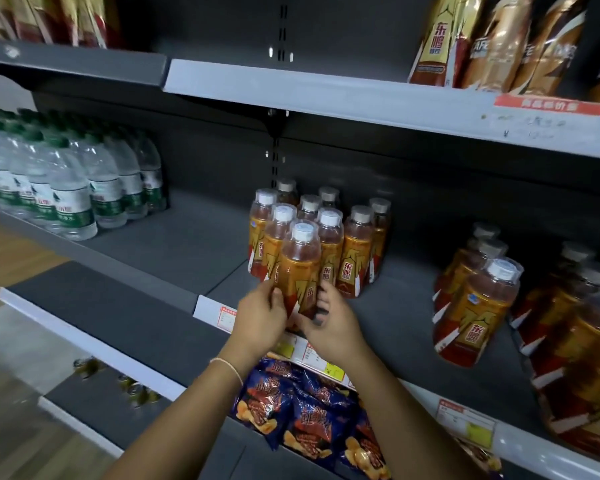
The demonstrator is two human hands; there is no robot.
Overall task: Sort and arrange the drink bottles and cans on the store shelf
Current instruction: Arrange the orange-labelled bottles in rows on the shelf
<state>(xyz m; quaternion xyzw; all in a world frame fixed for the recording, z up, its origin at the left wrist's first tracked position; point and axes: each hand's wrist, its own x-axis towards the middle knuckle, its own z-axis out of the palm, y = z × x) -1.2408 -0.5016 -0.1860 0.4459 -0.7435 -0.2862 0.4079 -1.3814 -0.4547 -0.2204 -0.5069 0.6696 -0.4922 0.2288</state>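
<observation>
An orange energy drink bottle (299, 268) with a white cap stands at the front of a cluster of the same bottles (355, 249) on the dark middle shelf (174, 244). My left hand (258, 318) holds its lower left side, fingers curled on the label. My right hand (333, 318) grips its lower right side and base. Both hands meet below the bottle near the shelf's front edge.
Larger orange bottles (478, 306) stand at the right of the same shelf. Green-capped water bottles (66, 188) fill its left end. Blue chip bags (309, 417) lie on the shelf below. Gold and brown bottles (499, 43) line the upper shelf. Price tags (465, 419) run along the front rail.
</observation>
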